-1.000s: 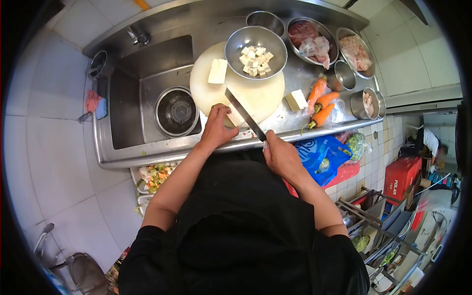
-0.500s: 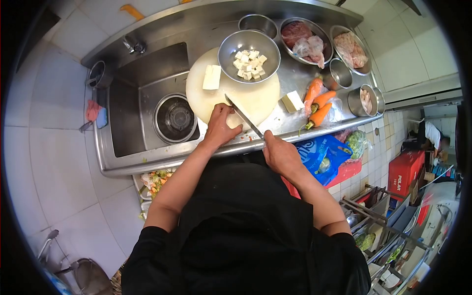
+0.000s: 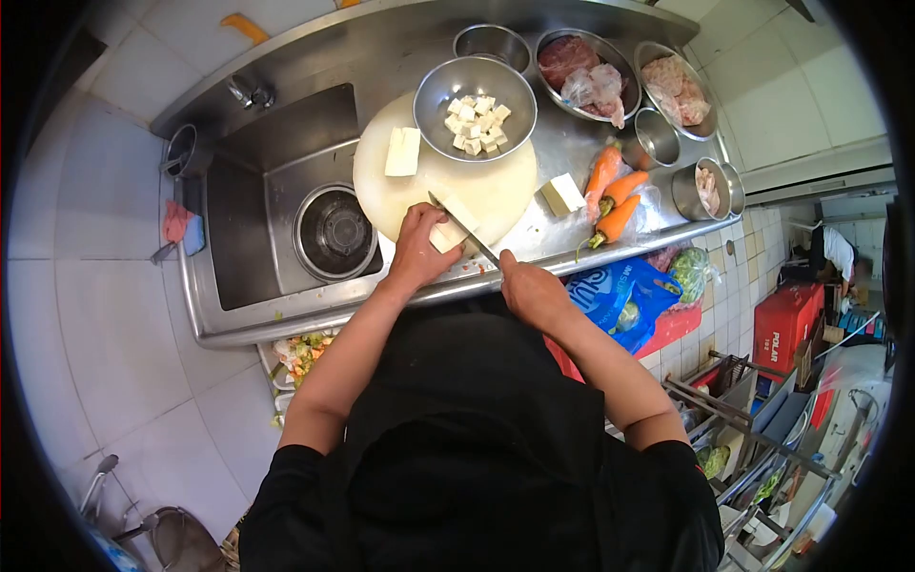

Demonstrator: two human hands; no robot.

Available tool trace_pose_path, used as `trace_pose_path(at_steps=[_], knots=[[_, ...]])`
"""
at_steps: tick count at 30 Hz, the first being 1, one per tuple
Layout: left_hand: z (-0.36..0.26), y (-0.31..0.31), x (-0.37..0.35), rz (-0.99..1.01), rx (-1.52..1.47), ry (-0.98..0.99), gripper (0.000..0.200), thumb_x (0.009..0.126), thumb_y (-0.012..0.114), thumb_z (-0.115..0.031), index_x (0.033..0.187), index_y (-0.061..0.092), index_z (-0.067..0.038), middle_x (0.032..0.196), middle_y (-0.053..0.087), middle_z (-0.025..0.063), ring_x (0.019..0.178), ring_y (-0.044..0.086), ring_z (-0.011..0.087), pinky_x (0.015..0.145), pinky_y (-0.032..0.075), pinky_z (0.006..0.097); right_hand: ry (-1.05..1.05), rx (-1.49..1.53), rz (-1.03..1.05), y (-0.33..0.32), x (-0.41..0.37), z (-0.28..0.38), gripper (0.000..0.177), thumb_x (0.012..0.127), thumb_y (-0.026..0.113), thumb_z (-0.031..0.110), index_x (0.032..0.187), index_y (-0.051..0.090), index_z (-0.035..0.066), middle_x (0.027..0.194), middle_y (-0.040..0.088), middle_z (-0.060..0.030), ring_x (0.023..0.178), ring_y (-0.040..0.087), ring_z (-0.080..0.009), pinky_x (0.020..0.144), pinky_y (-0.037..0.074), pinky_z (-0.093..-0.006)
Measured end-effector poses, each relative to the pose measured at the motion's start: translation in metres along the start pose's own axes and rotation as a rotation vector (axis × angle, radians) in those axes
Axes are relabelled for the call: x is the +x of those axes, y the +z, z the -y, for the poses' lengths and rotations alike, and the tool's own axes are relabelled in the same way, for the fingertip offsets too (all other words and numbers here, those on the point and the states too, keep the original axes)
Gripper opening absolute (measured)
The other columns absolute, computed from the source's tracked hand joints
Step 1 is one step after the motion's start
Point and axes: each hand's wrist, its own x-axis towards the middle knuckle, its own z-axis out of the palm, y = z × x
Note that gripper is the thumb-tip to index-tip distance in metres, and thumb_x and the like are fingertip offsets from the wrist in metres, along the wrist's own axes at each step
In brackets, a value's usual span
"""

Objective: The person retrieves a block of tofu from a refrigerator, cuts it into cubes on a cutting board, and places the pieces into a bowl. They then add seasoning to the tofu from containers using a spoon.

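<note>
Your left hand (image 3: 417, 250) clamps the tofu block (image 3: 446, 234) at the near edge of the round cutting board (image 3: 496, 186). Your right hand (image 3: 527, 289) grips the knife (image 3: 464, 229), its blade lying across the block.

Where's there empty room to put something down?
Bare cutting board lies between the tofu slab, the bowl of tofu cubes and the knife in the right hand. A bare counter strip runs between that bowl and the carrots. The back right is crowded with meat bowls and cups. The left hand holds a tofu piece at the board's near edge.
</note>
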Motion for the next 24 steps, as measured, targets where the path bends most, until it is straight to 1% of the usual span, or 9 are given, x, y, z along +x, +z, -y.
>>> trace_pose_path(at_steps=[5, 7, 12, 14, 15, 17, 18, 20, 24], knots=[[-0.03, -0.034, 0.016, -0.115, 0.159, 0.159, 0.05, 0.079, 0.082, -0.022, 0.124, 0.069, -0.004, 0.136, 0.06, 0.0152, 0.13, 0.057, 0.0356, 0.116, 0.046, 0.0498, -0.001, 0.004, -0.012, 0.0, -0.004, 0.0, 0.018, 0.104, 0.055, 0.013, 0.114, 0.049, -0.001, 0.084, 0.072, -0.0268, 0.085, 0.073, -0.0478, 0.076, 0.056, -0.0597], [-0.031, -0.047, 0.042, 0.181, 0.36, 0.407, 0.04, 0.08, 0.076, -0.02, 0.117, 0.075, -0.006, 0.125, 0.067, 0.0122, 0.13, 0.058, 0.0332, 0.119, 0.041, 0.0484, 0.004, -0.001, -0.025, -0.001, -0.005, 0.002, 0.017, 0.104, 0.055, 0.012, 0.114, 0.049, 0.0, 0.086, 0.072, -0.0264, 0.085, 0.073, -0.0476, 0.076, 0.056, -0.0599], [-0.048, -0.053, 0.084, 0.555, 0.492, 0.337, 0.033, 0.075, 0.078, -0.018, 0.107, 0.081, -0.011, 0.115, 0.075, 0.0058, 0.126, 0.061, 0.0267, 0.12, 0.038, 0.0482, -0.028, 0.022, -0.074, -0.022, -0.018, 0.014, 0.016, 0.104, 0.055, 0.013, 0.113, 0.049, 0.001, 0.088, 0.072, -0.0266, 0.086, 0.072, -0.0481, 0.076, 0.055, -0.0602], [-0.059, -0.054, 0.092, 0.741, 0.631, 0.298, 0.04, 0.073, 0.077, -0.017, 0.113, 0.08, -0.011, 0.127, 0.072, 0.0096, 0.129, 0.06, 0.0299, 0.124, 0.035, 0.0497, -0.033, 0.037, -0.088, -0.03, -0.025, 0.019, 0.016, 0.104, 0.055, 0.013, 0.113, 0.049, 0.001, 0.089, 0.072, -0.0269, 0.087, 0.072, -0.0483, 0.077, 0.055, -0.0604], [-0.06, -0.056, 0.09, 0.747, 0.635, 0.302, 0.04, 0.073, 0.077, -0.017, 0.113, 0.08, -0.011, 0.127, 0.072, 0.0096, 0.129, 0.06, 0.0299, 0.124, 0.035, 0.0497, -0.019, 0.024, -0.079, -0.038, -0.03, 0.023, 0.017, 0.104, 0.055, 0.014, 0.113, 0.051, 0.001, 0.09, 0.072, -0.0264, 0.087, 0.073, -0.0471, 0.078, 0.056, -0.0592], [-0.061, -0.065, 0.087, 0.449, 0.617, 0.486, 0.055, 0.073, 0.077, -0.016, 0.128, 0.074, -0.009, 0.14, 0.066, 0.0158, 0.136, 0.057, 0.0342, 0.127, 0.032, 0.0498, 0.001, 0.017, -0.077, -0.052, -0.04, 0.026, 0.017, 0.105, 0.055, 0.015, 0.114, 0.052, 0.001, 0.09, 0.072, -0.0259, 0.087, 0.074, -0.0458, 0.078, 0.058, -0.058], [-0.067, -0.075, 0.09, 0.457, 0.619, 0.495, 0.055, 0.073, 0.077, -0.016, 0.128, 0.074, -0.009, 0.14, 0.066, 0.0158, 0.136, 0.057, 0.0342, 0.127, 0.032, 0.0498, 0.007, 0.072, -0.082, -0.057, -0.047, 0.024, 0.018, 0.105, 0.055, 0.016, 0.114, 0.051, 0.001, 0.092, 0.072, -0.0272, 0.088, 0.073, -0.0472, 0.078, 0.056, -0.0589], [-0.074, -0.1, 0.097, 0.192, 0.379, 0.424, 0.068, 0.074, 0.077, -0.015, 0.141, 0.065, -0.009, 0.149, 0.059, 0.0184, 0.142, 0.053, 0.0367, 0.131, 0.028, 0.0548, 0.023, 0.135, -0.093, -0.061, -0.062, 0.017, 0.018, 0.105, 0.055, 0.016, 0.114, 0.051, 0.001, 0.093, 0.072, -0.0285, 0.089, 0.072, -0.0486, 0.078, 0.055, -0.0599], [-0.061, -0.11, 0.087, 0.527, 0.311, 0.343, 0.076, 0.075, 0.08, -0.016, 0.148, 0.06, -0.008, 0.154, 0.055, 0.0186, 0.147, 0.048, 0.0378, 0.13, 0.031, 0.0572, 0.102, 0.255, -0.208, -0.062, -0.088, -0.004, 0.02, 0.105, 0.057, 0.016, 0.114, 0.05, 0.001, 0.09, 0.069, -0.0328, 0.09, 0.068, -0.0535, 0.078, 0.051, -0.0632]])
